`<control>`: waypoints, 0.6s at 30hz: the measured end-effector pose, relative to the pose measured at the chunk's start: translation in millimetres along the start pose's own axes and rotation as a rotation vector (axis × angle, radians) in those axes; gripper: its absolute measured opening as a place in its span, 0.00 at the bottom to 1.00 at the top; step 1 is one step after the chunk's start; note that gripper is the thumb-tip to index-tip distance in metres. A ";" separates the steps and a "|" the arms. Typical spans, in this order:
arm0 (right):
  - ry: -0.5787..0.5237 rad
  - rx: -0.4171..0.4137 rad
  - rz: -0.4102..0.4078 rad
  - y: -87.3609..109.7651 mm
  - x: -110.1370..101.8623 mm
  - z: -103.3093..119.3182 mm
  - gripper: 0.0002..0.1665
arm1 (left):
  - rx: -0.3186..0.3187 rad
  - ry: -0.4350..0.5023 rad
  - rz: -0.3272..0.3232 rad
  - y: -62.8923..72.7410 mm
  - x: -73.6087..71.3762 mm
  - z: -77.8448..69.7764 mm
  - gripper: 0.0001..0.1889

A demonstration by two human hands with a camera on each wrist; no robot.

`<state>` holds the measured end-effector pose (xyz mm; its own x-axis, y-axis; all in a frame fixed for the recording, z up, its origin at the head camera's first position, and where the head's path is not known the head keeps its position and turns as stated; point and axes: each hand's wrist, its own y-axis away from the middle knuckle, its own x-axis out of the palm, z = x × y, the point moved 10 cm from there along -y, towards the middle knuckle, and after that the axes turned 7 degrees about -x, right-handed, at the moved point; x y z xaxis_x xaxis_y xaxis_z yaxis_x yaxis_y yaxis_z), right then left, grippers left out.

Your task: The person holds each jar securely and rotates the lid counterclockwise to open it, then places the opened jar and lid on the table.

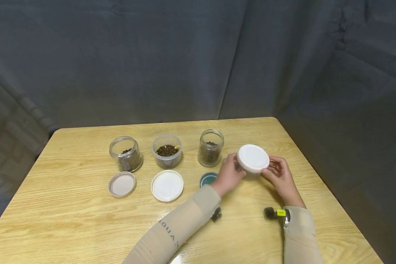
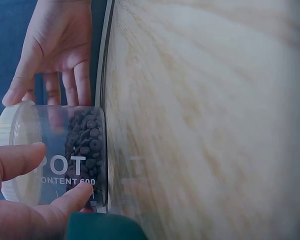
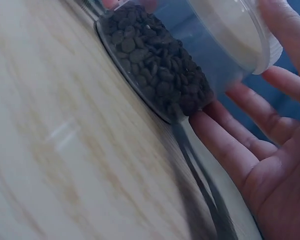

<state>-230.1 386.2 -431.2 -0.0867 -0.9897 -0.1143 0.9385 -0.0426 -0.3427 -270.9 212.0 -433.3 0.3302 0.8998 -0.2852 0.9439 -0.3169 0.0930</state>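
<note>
At the right of the table, a clear plastic tub [image 2: 55, 130] with dark brown pellets [image 3: 155, 70] in its lower part stands between both hands. Its white lid [image 1: 253, 157] sits on top, and white lettering shows on its side in the left wrist view. My left hand [image 1: 229, 174] holds the tub from the left, a thumb and finger against its wall and lid edge. On the opposite side my right hand [image 1: 281, 179] grips it, thumb at the lid's rim and fingers along the wall near the base.
Along the back stand an open glass jar [image 1: 128, 157], an open plastic tub [image 1: 167, 161] and another glass jar [image 1: 210, 152], each with brown pellets. In front lie a beige lid [image 1: 122, 184], a white lid [image 1: 167, 186] and a green lid [image 1: 208, 178], partly behind the left hand.
</note>
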 end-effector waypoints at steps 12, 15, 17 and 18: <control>0.240 0.067 0.054 1.2 2.8 -3.3 0.44 | 0.010 0.011 0.004 1.0 1.1 -0.9 0.37; 0.305 0.089 0.055 1.0 3.2 -3.8 0.50 | 0.021 0.015 0.005 1.5 1.1 -1.8 0.37; 0.320 0.113 0.045 1.1 3.3 -3.7 0.51 | 0.023 0.014 0.005 1.8 0.8 -2.1 0.37; 0.319 0.120 0.037 1.2 3.3 -2.8 0.51 | 0.022 0.014 0.006 1.9 0.7 -2.4 0.37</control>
<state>-230.2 383.2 -434.6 -0.1346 -0.8988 -0.4172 0.9739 -0.0423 -0.2231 -268.9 212.7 -431.0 0.3361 0.9020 -0.2711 0.9416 -0.3287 0.0737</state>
